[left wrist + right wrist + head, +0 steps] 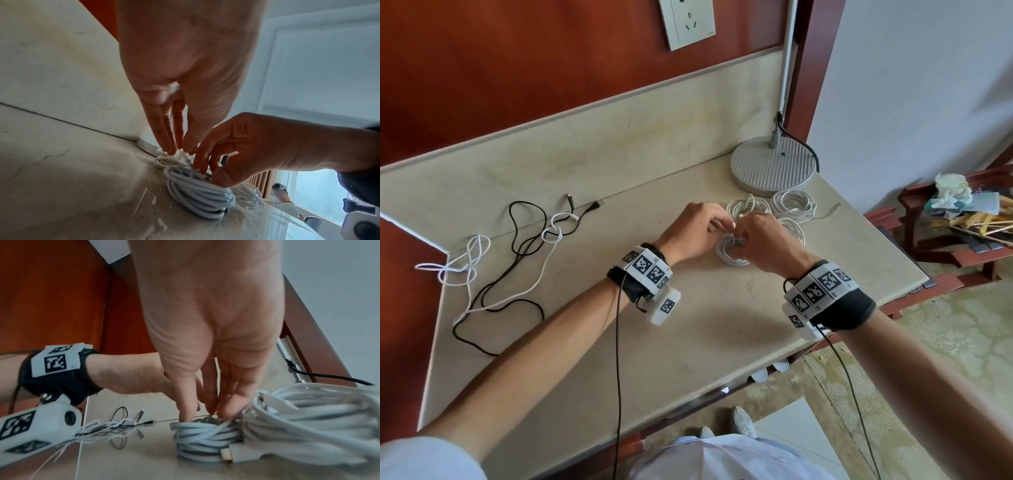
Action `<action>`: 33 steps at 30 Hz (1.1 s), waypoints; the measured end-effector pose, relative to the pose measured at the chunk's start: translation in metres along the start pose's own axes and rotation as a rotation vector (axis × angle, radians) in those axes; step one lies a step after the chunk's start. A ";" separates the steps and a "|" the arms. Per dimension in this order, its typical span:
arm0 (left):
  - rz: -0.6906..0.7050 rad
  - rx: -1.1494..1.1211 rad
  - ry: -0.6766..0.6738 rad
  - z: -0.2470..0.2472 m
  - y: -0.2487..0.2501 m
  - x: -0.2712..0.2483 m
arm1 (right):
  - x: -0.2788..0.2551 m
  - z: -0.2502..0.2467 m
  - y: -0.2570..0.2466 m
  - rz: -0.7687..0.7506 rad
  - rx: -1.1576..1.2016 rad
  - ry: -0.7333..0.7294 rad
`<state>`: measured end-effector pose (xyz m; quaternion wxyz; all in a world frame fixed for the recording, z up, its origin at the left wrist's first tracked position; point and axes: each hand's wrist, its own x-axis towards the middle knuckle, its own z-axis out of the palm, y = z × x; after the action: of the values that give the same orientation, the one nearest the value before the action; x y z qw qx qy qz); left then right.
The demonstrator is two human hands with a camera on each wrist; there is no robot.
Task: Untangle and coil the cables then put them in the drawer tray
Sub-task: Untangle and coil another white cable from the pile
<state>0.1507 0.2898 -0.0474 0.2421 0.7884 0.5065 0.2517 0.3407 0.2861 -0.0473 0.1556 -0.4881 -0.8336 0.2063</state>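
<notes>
A small white cable coil (732, 253) lies on the beige counter, and both hands work on it. My left hand (724, 229) pinches the coil's loose end (186, 158) just above the coil (201, 194). My right hand (739, 240) grips the coil from above, fingertips (207, 410) pushed into its centre and thumb against its side. The coil (201, 439) stands several turns high. Three more white coils (794, 205) lie just behind it. A tangle of black and white cables (517, 246) sprawls at the left. No drawer tray is in view.
A round grey lamp base (774, 164) with a black cord stands at the back right, close to the coils. A white USB plug (236, 452) from a neighbouring coil lies beside the held one. The counter (688, 325) drops off at its front and right edges.
</notes>
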 end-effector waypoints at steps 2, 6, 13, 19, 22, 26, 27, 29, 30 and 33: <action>0.009 0.035 -0.031 -0.001 0.002 -0.002 | -0.003 0.002 0.000 -0.015 -0.040 0.006; 0.040 0.124 -0.107 -0.002 0.005 -0.007 | -0.007 0.006 -0.001 -0.050 -0.036 -0.005; 0.016 0.193 -0.141 -0.001 0.001 -0.009 | -0.003 -0.001 0.000 -0.031 -0.086 -0.087; 0.007 0.262 -0.210 0.008 -0.005 -0.015 | 0.008 -0.009 -0.002 0.045 -0.097 -0.165; -0.042 0.182 -0.188 0.012 -0.008 -0.019 | 0.009 -0.008 -0.002 0.080 -0.080 -0.165; -0.213 0.064 -0.039 0.014 -0.003 -0.016 | 0.010 -0.007 -0.001 0.130 -0.043 -0.156; -0.289 0.061 -0.031 0.013 -0.001 -0.013 | 0.011 -0.008 -0.001 0.143 -0.046 -0.152; -0.390 0.091 -0.109 0.012 0.002 -0.007 | 0.011 -0.010 -0.001 0.156 -0.054 -0.146; -0.406 0.076 -0.163 0.012 0.003 -0.005 | 0.012 -0.011 0.000 0.154 -0.050 -0.143; -0.442 0.012 -0.206 0.012 0.007 0.000 | 0.012 -0.013 0.000 0.124 -0.039 -0.116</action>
<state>0.1632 0.2859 -0.0521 0.3369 0.6813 0.6408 0.1082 0.3405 0.2990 -0.0353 0.0844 -0.5289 -0.8133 0.2275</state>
